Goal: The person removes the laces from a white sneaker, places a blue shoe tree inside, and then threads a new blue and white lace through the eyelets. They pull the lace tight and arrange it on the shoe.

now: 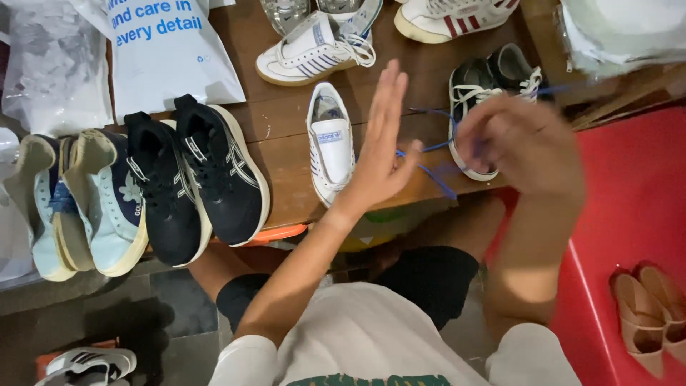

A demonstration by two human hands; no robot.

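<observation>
A: Scanning left to right. Pale blue shoes (86,207) at 9 o'clock on the table (286,129) edge, black pair (196,175) beside them, toes toward the person. White bag (168,50) at 11 behind them.

B: Hands?

A: Left hand (379,143) near centre, palm flat and upright, fingers straight and released. Blue lace (429,171) runs off its thumb side; can't tell if the thumb pinches it. White shoe (330,146) just to its left, at 9 from the palm.

B: Right?

A: Right hand (525,143) at 3 o'clock from the left, motion-blurred. Fingers look curled over the lace, but grip can't be confirmed. It sits over the dark shoe (475,100) with white laces, partly covering it.

B: Lace position?

A: Strung between both hands, above the table's near edge, one end trailing toward 5 o'clock.

B: Rest?

A: White sneakers (314,50) at 12, red-striped shoe (450,18) at 1. Red surface (636,200) at 3 to 4, tan heels (647,314) at 4.
</observation>
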